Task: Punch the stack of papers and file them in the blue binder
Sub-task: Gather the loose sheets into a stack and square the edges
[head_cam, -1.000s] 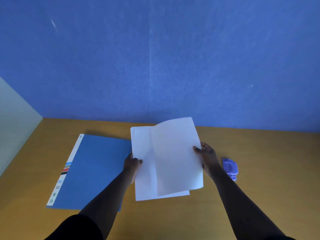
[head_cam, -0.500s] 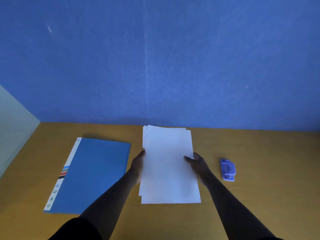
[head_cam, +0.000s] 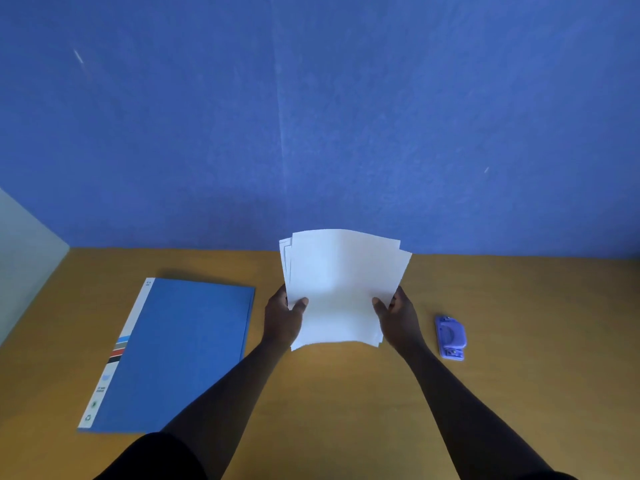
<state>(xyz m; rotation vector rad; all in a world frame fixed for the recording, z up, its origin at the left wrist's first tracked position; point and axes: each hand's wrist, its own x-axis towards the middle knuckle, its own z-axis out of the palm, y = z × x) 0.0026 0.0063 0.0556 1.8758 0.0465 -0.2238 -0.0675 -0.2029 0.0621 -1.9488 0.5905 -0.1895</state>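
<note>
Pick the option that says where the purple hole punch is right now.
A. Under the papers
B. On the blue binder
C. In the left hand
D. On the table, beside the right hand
D: the purple hole punch lies on the table, apart from the right hand, which holds the papers together with the left hand.

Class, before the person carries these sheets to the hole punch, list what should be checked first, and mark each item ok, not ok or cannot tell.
1. Both hands hold the stack of papers: left hand and right hand grip its side edges. Ok.
2. Sheet edges squared: corners fan out at the top. Not ok.
3. Hole punch within reach: it lies on the desk right of the right hand, with nothing in the way. Ok.
4. Punch slot facing the papers: too small to see. Cannot tell.
5. Blue binder opened for filing: it lies closed on the left. Not ok.
</note>
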